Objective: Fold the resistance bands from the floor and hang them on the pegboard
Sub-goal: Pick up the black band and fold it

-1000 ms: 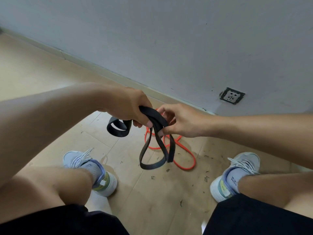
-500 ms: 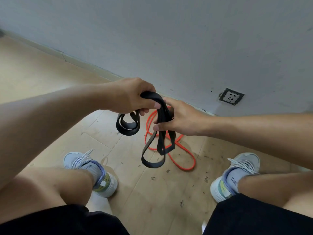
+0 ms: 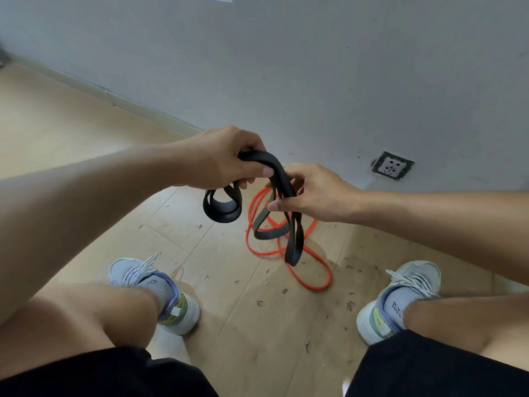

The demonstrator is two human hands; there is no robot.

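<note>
A pale wood floor (image 3: 257,325), flecked with debris, meets a grey wall (image 3: 315,67) at a skirting line running from upper left toward centre; a wall socket (image 3: 392,165) sits at right. At frame centre, the left hand (image 3: 226,159) and right hand (image 3: 312,193) both close around a black resistance band (image 3: 282,181), its loops dangling above an orange band (image 3: 289,253) lying on the floor between two sneakers. Open floor stretches to the left. The fingers hide part of the black band.

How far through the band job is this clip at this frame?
Done: nothing hung; no pegboard in view. In hand: the black band is held by the left hand and right hand, its loops dangling, partly folded. Left: the orange band lies on the floor, untouched.
</note>
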